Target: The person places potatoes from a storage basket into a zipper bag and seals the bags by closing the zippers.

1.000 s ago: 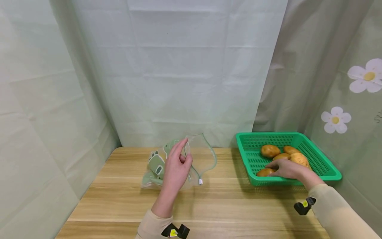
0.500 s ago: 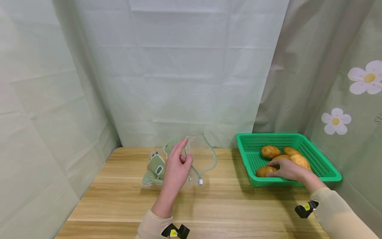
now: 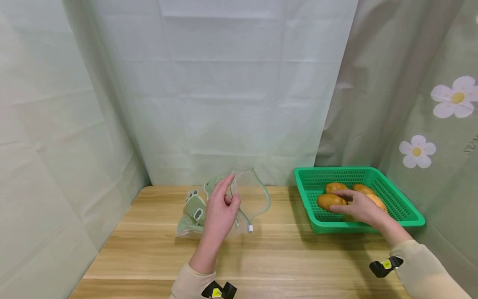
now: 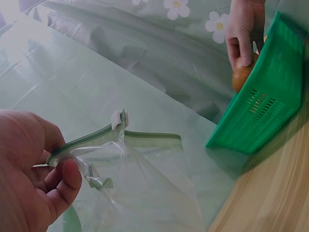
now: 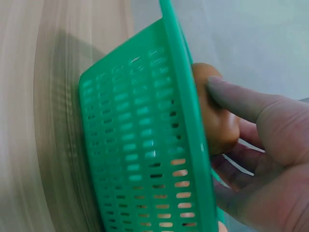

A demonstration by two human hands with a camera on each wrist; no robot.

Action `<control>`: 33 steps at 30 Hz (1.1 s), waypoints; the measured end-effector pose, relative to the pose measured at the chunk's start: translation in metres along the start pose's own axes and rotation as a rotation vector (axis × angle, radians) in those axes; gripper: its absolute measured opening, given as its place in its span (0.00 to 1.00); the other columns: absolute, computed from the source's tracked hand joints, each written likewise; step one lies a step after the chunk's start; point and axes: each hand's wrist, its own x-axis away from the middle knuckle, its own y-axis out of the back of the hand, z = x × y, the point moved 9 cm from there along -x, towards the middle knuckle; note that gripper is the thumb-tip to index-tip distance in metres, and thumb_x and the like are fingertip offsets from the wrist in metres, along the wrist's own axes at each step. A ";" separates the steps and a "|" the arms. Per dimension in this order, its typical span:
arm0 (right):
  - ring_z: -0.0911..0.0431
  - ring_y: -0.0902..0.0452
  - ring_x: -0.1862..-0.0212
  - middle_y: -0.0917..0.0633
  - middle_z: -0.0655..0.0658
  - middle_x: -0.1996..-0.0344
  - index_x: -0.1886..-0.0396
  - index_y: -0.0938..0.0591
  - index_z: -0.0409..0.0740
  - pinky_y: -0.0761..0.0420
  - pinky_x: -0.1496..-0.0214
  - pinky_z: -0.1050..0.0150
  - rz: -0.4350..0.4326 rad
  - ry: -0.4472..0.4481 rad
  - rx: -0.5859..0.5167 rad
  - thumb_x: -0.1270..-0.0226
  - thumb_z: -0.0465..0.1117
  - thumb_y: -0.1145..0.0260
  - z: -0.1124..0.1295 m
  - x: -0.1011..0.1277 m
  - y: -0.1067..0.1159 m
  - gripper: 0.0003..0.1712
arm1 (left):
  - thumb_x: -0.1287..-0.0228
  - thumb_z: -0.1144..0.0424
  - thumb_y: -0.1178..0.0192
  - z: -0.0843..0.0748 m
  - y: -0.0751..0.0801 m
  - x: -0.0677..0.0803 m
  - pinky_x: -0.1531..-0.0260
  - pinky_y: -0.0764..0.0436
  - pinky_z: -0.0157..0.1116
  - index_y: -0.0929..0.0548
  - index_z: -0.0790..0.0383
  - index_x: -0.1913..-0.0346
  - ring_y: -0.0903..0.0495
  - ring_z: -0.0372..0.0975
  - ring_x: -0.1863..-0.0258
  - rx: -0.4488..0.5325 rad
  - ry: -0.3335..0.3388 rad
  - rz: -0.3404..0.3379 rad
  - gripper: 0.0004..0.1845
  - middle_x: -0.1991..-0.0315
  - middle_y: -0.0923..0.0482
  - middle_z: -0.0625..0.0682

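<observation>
Now lifted a little: one brown oval potato [image 3: 330, 201], pinched by the right hand [image 3: 357, 206] with thumb and fingers curled round it, up off the floor of the green plastic mesh basket [image 3: 410, 219] at the right middle of the head picture

A moment ago lying low at the near left of the basket under the same hand; now higher and further back, just above the near rim, as in the right wrist picture [image 5: 218, 116] with the fingers [image 5: 241, 104] wrapped over it. Looks like picked up and ready to leave the basket

Other brown potatoes [image 3: 363, 189] left behind it, partly hidden by the hand

Same spot as before for the left hand [image 3: 220, 211], middle of the head picture: thumb and fingers pinching the green zip edge of a clear plastic zip bag with green pictures [image 3: 203, 207], holding the mouth up and open. In the left wrist picture, bag [image 4: 140, 193] hanging wide under the hand [image 4: 29, 179], white slider [image 4: 117, 119] at the top middle

Bag resting on the light wooden table [image 3: 261, 257], well apart from the basket, at the left of it

Pale green cloth walls [image 3: 239, 83] behind, white flowers [image 3: 416, 150] at the right edge
</observation>
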 end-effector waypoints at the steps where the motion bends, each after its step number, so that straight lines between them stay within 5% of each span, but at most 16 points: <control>1: 0.40 0.18 0.43 0.21 0.23 0.31 0.21 0.26 0.30 0.17 0.47 0.51 -0.012 -0.001 -0.011 0.24 0.57 0.24 0.001 0.000 0.001 0.47 | 0.26 0.70 0.36 0.000 0.000 0.000 0.74 0.24 0.32 0.22 0.56 0.20 0.25 0.38 0.73 0.000 -0.001 0.000 0.32 0.24 0.25 0.54; 5: 0.47 0.19 0.50 0.18 0.29 0.33 0.20 0.25 0.36 0.17 0.55 0.58 -0.063 0.001 -0.074 0.24 0.57 0.24 0.010 0.001 0.007 0.44 | 0.26 0.70 0.36 0.001 0.000 0.000 0.74 0.24 0.32 0.22 0.55 0.20 0.25 0.38 0.73 -0.001 -0.005 -0.002 0.32 0.24 0.25 0.54; 17: 0.43 0.18 0.48 0.17 0.33 0.35 0.17 0.26 0.44 0.16 0.58 0.61 -0.154 -0.025 -0.181 0.26 0.62 0.24 0.042 0.004 0.014 0.47 | 0.26 0.70 0.37 0.000 0.000 0.000 0.73 0.24 0.33 0.22 0.58 0.20 0.25 0.38 0.73 -0.001 -0.017 -0.003 0.32 0.26 0.24 0.54; 33: 0.43 0.22 0.39 0.21 0.38 0.28 0.19 0.25 0.43 0.14 0.48 0.64 -0.162 0.023 -0.368 0.25 0.56 0.23 0.094 0.007 0.002 0.43 | 0.26 0.69 0.36 0.000 0.001 0.001 0.74 0.24 0.33 0.22 0.57 0.20 0.25 0.38 0.73 0.003 -0.008 -0.006 0.32 0.26 0.24 0.54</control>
